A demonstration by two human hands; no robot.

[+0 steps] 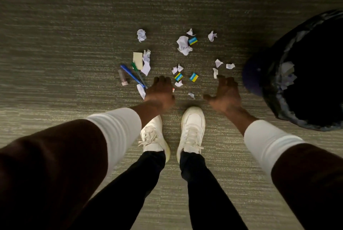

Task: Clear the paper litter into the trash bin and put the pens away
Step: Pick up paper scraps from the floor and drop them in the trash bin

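Litter on ribbed carpet (74,44): two pens, three boxes.
Left hand (160,90) grip curled, contents unclear; right hand (225,93) grip open; crumpled paper scraps (183,43) scattered.

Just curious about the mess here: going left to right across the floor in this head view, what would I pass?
Small pinkish tube → blue pen → green pen → left hand → blue-and-yellow box → right hand → trash bin.
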